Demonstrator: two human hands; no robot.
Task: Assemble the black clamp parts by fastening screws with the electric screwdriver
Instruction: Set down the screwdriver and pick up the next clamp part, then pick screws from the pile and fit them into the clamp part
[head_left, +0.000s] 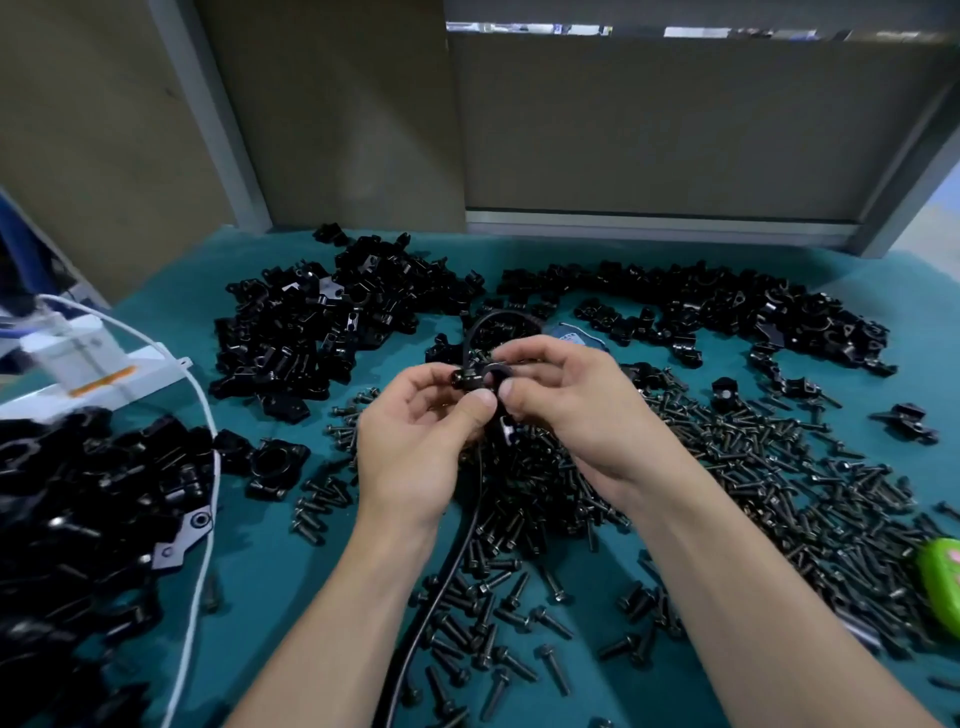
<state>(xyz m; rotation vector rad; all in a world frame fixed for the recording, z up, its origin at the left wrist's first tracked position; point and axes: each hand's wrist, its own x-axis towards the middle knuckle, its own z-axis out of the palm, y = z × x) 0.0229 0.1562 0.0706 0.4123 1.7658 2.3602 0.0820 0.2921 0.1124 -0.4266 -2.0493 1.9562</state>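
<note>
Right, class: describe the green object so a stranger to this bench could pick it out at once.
Start at the teal mat and follow the spread of dark screws to the right edge. There lies the green object, glossy and rounded, unlike the dark metal around it.

One head-mounted wide-angle view looks forward and down, close over the hands (498, 410) and teal tabletop (291, 566).

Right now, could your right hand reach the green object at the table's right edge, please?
Probably yes: only loose screws lie between the right hand and the green object, though it must release the clamp.
</note>
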